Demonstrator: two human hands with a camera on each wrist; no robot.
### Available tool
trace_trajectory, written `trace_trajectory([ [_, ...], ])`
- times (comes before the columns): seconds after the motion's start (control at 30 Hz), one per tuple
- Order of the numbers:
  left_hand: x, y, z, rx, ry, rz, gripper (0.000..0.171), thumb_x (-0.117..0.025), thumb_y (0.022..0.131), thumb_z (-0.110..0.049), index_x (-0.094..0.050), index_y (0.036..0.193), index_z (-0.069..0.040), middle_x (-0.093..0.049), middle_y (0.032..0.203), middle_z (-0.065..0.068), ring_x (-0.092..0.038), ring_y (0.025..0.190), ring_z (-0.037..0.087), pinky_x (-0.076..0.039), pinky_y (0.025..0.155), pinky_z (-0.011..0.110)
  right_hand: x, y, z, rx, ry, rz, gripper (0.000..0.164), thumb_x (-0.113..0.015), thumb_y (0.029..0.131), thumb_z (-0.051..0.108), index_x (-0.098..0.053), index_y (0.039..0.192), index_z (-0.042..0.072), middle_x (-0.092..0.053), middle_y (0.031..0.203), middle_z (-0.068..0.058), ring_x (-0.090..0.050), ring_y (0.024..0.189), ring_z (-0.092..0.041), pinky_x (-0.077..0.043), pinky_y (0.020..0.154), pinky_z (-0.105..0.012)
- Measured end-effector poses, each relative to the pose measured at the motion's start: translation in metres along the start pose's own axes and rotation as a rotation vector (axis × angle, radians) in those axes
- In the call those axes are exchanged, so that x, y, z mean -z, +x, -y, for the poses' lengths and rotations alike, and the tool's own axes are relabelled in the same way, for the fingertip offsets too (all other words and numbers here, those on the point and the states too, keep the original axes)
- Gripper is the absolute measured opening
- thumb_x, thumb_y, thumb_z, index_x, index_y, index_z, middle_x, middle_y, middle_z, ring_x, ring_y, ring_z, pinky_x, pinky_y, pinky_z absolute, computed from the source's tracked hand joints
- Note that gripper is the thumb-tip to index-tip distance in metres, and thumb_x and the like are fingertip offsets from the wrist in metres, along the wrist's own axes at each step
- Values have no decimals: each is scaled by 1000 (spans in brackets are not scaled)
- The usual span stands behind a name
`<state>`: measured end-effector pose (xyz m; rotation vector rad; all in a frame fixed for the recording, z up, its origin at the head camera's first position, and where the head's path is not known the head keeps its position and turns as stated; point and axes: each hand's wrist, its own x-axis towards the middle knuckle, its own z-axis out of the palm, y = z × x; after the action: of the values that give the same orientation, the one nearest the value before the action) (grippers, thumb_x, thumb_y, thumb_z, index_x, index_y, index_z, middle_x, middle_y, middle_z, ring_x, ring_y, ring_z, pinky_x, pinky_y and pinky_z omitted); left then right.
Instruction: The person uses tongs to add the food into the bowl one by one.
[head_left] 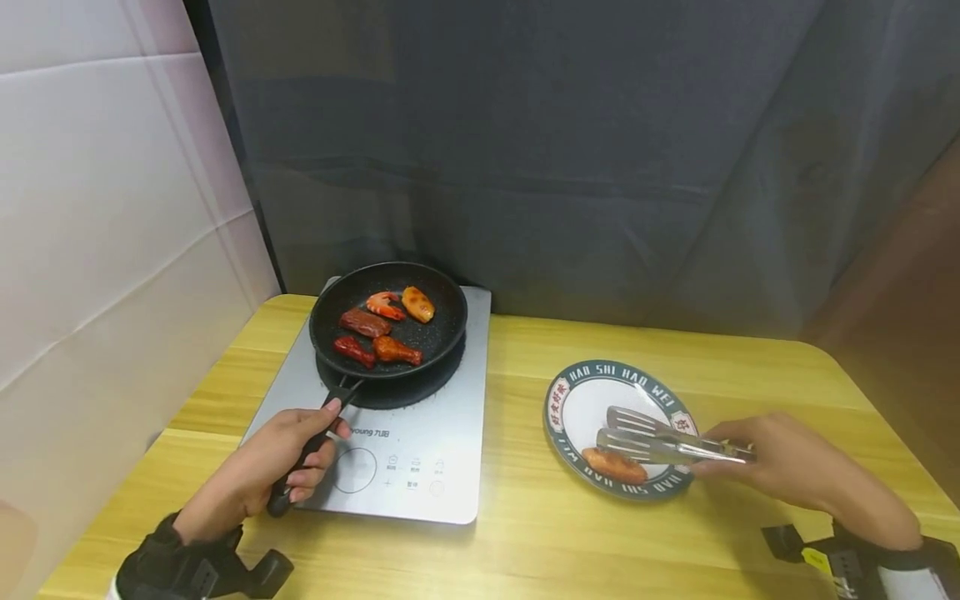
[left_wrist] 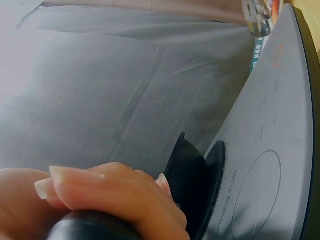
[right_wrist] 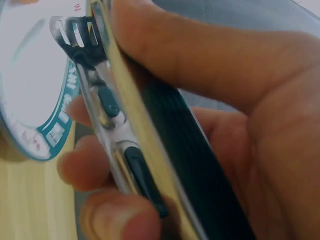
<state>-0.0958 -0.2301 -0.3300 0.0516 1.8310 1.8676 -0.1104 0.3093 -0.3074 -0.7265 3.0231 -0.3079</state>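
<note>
My left hand [head_left: 300, 454] grips the handle of a black frying pan [head_left: 446, 333], its thumb along the top. In the pan lie a shrimp [head_left: 385, 305], a golden oval piece [head_left: 417, 305], a brown meat slab [head_left: 365, 322], a drumstick [head_left: 397, 351] and a dark red meat piece [head_left: 354, 351]. On the right, my right hand [head_left: 780, 458] holds metal tongs [head_left: 660, 452] between thumb and fingers. The slotted tips are parted over a white plate [head_left: 592, 408] with a green lettered rim. A browned oblong food piece [head_left: 615, 467] lies at the plate's near edge, beside the lower tip.
Beneath the pan is a silver induction cooktop [head_left: 450, 467] with printed controls at its front. A wooden table [head_left: 517, 417] carries cooktop and plate. Grey cloth [head_left: 525, 167] hangs along the back edge, and a white panel [head_left: 112, 208] stands at the left.
</note>
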Motion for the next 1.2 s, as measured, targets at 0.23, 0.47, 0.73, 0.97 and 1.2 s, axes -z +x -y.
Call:
trace_trajectory([
  [0.23,-2,1,0,3,4,0,47,-38,102,-46,-45,103,0,-35,60,-4,-33,42,6,-34,38,20,-4,-10,-6,25,45,58,26,-72,83,45,-71,95,22,-62,81,19,-46,64,3,-43,56,-24],
  [0.47,-1,1,2,9,16,-11,47,-39,102,-47,-46,103,-1,-35,60,-3,-33,43,7,-34,38,21,-1,-11,-6,42,118,134,17,-71,85,39,-71,91,22,-63,81,19,-49,66,3,-45,57,-24],
  [0.73,-2,1,0,9,18,-13,47,-39,102,-47,-47,102,-1,-35,60,-4,-33,42,7,-34,38,20,-1,-12,-3,52,153,145,12,-71,85,36,-74,85,25,-61,73,21,-45,59,3,-41,51,-22],
  [0.97,-1,1,1,13,20,-11,46,-38,102,-46,-47,103,-1,-35,60,-4,-33,42,7,-34,38,20,-2,-10,0,44,231,171,11,-67,89,34,-74,85,26,-44,54,19,-38,46,3,-35,40,-19],
  [1.2,-2,1,0,14,28,-19,47,-38,102,-46,-46,104,0,-36,60,-4,-33,43,7,-34,37,21,-2,-9,0,56,153,97,14,-66,91,33,-71,78,31,-38,50,22,-36,44,3,-31,40,-17],
])
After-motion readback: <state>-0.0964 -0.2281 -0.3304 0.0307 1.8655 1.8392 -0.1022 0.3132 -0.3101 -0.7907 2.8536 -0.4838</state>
